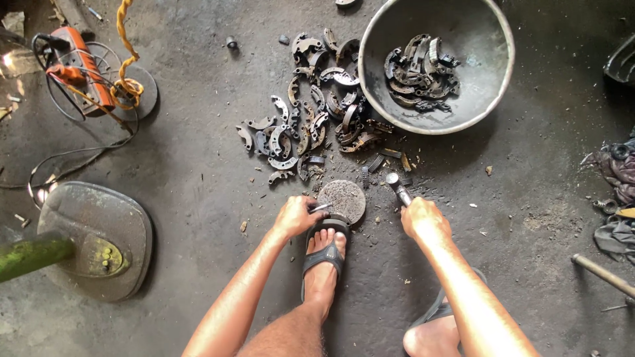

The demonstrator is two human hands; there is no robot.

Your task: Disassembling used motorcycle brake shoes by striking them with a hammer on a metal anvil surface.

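Left hand [296, 215] pinches a small metal piece [320, 207] flat at the near edge of a round anvil disc [343, 199], steadying it; right hand [423, 219], fist closed, grips a hammer [398, 188] poised beside. Beyond both grips: brake-shoe pile [311, 119], metal basin [493, 99] for sorted parts.

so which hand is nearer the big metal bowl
Right. The right hand, gripping a hammer, sits just below the bowl. The left hand is farther left, by the round disc.
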